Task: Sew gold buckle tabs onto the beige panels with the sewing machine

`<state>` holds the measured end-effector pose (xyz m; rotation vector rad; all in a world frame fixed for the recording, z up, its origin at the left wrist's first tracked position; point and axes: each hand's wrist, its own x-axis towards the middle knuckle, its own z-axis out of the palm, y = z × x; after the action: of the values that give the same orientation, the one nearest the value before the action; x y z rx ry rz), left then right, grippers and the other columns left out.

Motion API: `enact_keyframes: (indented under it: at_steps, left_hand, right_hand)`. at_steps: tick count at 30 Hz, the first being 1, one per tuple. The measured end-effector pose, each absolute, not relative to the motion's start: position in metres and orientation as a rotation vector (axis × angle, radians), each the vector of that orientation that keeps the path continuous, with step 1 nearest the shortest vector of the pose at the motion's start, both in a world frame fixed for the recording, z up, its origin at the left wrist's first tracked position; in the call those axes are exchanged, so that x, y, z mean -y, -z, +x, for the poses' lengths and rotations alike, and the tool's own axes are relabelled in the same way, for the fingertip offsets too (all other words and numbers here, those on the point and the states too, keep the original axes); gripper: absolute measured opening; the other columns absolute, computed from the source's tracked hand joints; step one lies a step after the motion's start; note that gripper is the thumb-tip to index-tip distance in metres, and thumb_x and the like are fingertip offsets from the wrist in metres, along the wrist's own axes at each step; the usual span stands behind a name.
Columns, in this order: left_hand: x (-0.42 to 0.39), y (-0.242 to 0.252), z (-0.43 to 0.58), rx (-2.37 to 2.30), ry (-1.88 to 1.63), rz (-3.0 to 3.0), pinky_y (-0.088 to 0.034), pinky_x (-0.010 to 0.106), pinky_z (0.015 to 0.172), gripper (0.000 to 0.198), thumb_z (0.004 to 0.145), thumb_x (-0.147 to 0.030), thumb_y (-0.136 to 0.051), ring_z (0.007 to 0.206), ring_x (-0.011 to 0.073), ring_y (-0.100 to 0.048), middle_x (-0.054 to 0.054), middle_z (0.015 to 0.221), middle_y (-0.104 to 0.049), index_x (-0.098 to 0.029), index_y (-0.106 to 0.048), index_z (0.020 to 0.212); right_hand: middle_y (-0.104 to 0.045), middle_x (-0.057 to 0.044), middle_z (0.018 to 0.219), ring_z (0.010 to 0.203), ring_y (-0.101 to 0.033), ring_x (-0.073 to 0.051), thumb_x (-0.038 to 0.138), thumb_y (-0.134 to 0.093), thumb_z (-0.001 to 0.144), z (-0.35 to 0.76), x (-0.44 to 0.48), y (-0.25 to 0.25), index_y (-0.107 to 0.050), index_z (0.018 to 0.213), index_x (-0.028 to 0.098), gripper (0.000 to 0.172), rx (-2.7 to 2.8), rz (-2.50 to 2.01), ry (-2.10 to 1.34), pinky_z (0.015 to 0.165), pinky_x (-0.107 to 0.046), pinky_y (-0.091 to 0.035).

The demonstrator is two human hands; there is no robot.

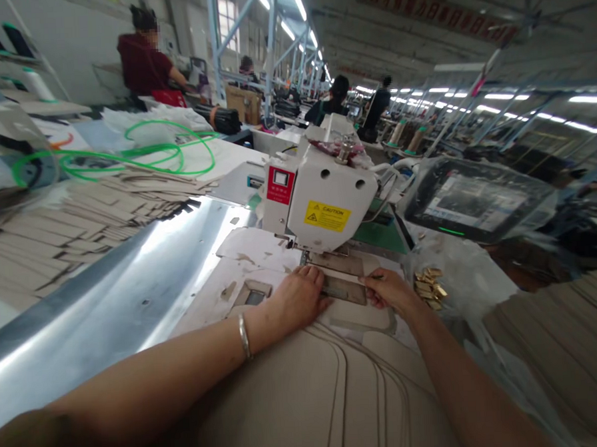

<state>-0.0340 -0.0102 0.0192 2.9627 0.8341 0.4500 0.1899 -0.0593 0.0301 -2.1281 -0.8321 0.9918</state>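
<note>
A white sewing machine head (327, 195) with a yellow caution label stands in front of me. Under it lies a flat beige piece (342, 290) with a long rectangular recess. My left hand (302, 293) rests on the left end of this piece, fingers close together and bent over its edge; a silver bangle is on the wrist. At the piece's right end, my right hand (385, 289) pinches a small dark, thin item that I cannot make out. Beige panels (337, 388) lie stacked nearest me, below both hands.
Beige strips (78, 222) cover the left side beyond a shiny metal plate (165, 257). Gold metal parts (430, 288) lie on plastic at right, below a control screen (477, 197). More panels (569, 329) are at far right. Several people work farther back.
</note>
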Motion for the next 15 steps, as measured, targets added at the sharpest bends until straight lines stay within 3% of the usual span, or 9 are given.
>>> enact_keyframes:
  at_steps: [8, 15]
  left_hand:
    - [0.004, -0.008, -0.045, -0.731, -0.558, 2.951, -0.041, 0.036, 0.104, 0.037, 0.091, -0.036, -0.059, 0.117, 0.0251, -0.054, 0.013, 0.12, -0.059, -0.011, -0.053, 0.117]
    - [-0.002, -0.004, -0.045, -0.696, -0.565, 2.941, -0.044, 0.037, 0.101, 0.036, 0.09, -0.039, -0.058, 0.111, 0.0259, -0.057, 0.013, 0.118, -0.06, -0.012, -0.056, 0.113]
  right_hand:
    - [-0.061, 0.001, 0.053, 0.041, -0.058, -0.011, 0.013, -0.055, 0.089, 0.193, 0.059, -0.046, -0.048, 0.081, 0.017, 0.011, 0.77, -2.081, -1.215, 0.042, -0.02, -0.046]
    - [-0.052, 0.005, 0.043, 0.031, -0.043, -0.007, 0.02, -0.053, 0.091, 0.201, 0.058, -0.041, -0.049, 0.075, 0.018, 0.017, 0.874, -2.267, -1.097, 0.033, -0.017, -0.026]
